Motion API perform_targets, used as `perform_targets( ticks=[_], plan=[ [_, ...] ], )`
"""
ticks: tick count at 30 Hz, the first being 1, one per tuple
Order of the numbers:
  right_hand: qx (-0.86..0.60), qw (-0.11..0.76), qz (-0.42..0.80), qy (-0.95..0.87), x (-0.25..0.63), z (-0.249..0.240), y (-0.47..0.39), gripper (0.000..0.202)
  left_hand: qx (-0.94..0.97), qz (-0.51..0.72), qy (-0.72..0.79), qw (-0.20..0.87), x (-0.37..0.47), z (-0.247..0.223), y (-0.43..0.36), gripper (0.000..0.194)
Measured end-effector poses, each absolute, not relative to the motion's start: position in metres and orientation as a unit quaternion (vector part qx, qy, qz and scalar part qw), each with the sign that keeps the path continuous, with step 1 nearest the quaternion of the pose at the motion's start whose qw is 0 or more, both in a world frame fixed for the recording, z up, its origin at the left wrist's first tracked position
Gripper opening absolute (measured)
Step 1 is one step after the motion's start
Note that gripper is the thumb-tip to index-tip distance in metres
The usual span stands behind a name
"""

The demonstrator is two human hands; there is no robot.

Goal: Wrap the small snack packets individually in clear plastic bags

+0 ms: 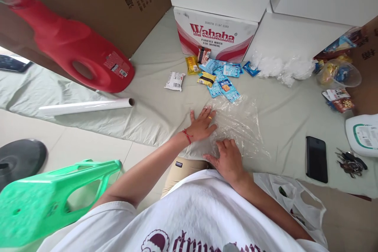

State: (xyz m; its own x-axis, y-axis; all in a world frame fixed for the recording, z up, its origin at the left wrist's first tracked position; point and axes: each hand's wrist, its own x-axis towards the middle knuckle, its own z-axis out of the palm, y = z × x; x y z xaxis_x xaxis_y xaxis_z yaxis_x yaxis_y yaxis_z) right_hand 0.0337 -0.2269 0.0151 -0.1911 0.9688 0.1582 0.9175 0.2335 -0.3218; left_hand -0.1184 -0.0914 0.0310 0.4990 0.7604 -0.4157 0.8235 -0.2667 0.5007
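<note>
Currently left fingers (210, 117) spread on clear plastic (243, 124); right fingers (226, 144) curled, grip unclear; tub (356, 77) holds gold and blue packets (341, 73).

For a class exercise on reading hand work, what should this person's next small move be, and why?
Probably pinch the near edge of the clear plastic with the right hand: that hand is loosely curled close to the edge, the left hand is spread at the plastic's left side, and the plastic looks creased.
</note>
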Motion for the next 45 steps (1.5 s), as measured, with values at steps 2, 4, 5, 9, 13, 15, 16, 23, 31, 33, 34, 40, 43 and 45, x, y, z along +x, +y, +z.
perform_targets(
  ticks=[2,4,5,9,13,15,16,23,31,33,34,40,43,45],
  plan=[
    [-0.612,0.2,0.058,-0.763,0.03,0.016,-0.227,0.023,0.781,-0.027,0.506,0.364,-0.118,0.031,-0.09,0.068],
    [-0.598,0.247,0.038,-0.762,0.029,0.021,-0.228,0.013,0.766,-0.008,0.514,0.385,-0.118,0.033,-0.088,0.065],
    [-0.584,0.269,0.027,-0.765,0.03,0.024,-0.229,0.013,0.759,-0.001,0.518,0.393,-0.118,0.035,-0.087,0.063],
    [-0.501,0.295,-0.006,-0.814,0.03,0.028,-0.233,0.017,0.757,0.008,0.522,0.393,-0.117,0.04,-0.08,0.051],
    [-0.436,0.255,0.001,-0.863,0.024,0.018,-0.229,0.017,0.765,-0.005,0.531,0.364,-0.116,0.046,-0.074,0.034],
    [-0.412,0.229,0.013,-0.882,0.02,0.009,-0.225,0.017,0.774,-0.014,0.542,0.328,-0.113,0.047,-0.072,0.03],
    [-0.405,0.213,0.019,-0.889,0.018,0.005,-0.223,0.016,0.78,-0.016,0.546,0.305,-0.11,0.046,-0.072,0.03],
    [-0.361,0.131,0.16,-0.909,0.0,-0.004,-0.233,0.043,0.807,0.011,0.571,0.15,-0.085,0.033,-0.092,0.047],
    [-0.329,0.218,0.36,-0.846,0.029,0.033,-0.215,0.03,0.821,0.015,0.551,0.147,-0.098,0.006,-0.114,0.064],
    [-0.464,0.234,0.279,-0.808,0.048,0.03,-0.201,0.039,0.826,0.013,0.544,0.147,-0.101,0.005,-0.115,0.064],
    [-0.524,0.221,0.227,-0.791,0.059,0.025,-0.194,0.044,0.827,0.016,0.542,0.146,-0.102,0.005,-0.115,0.065],
    [-0.678,0.11,0.061,-0.724,0.133,-0.017,-0.188,0.061,0.828,0.033,0.541,0.144,-0.111,0.005,-0.111,0.066],
    [-0.698,0.109,0.047,-0.706,0.165,-0.018,-0.195,0.059,0.828,0.034,0.541,0.144,-0.12,0.003,-0.107,0.065],
    [-0.698,0.128,0.044,-0.704,0.181,-0.01,-0.19,0.056,0.827,0.034,0.543,0.145,-0.124,0.001,-0.106,0.065]
  ],
)
